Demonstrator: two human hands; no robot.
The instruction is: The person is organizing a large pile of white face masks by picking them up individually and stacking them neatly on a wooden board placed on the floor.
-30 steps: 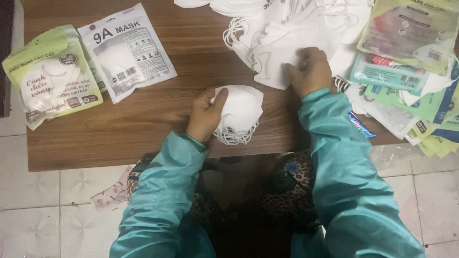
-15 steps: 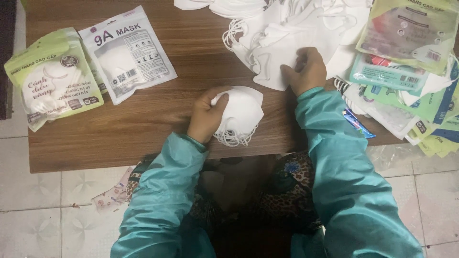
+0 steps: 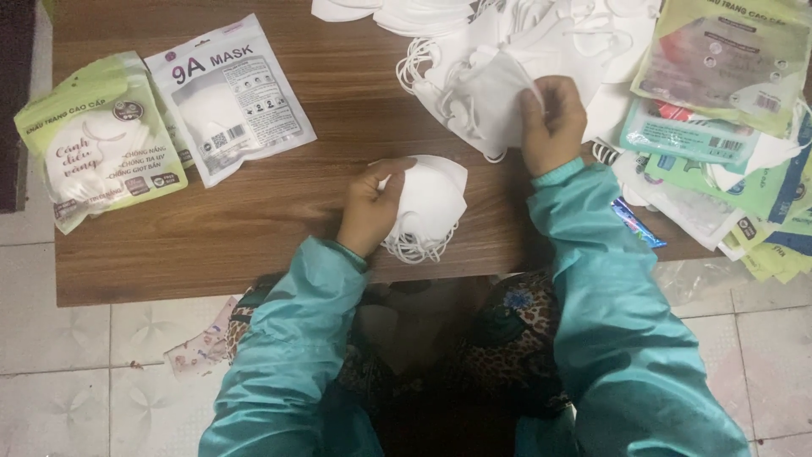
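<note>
Left hand point(image 3: 370, 207) clasps a small stack of white masks point(image 3: 430, 206) near the desk's point(image 3: 211, 245) front edge, while right hand point(image 3: 554, 125) pinches one mask point(image 3: 486, 101) from the loose pile point(image 3: 541, 34) farther back-right.

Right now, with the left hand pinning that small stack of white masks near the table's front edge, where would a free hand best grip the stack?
Probably the rounded right edge of the stack of white masks, coming from the right. The left hand covers its left side, and the ear loops spill loose at the front edge, so pinching there would likely catch only strings.
</note>
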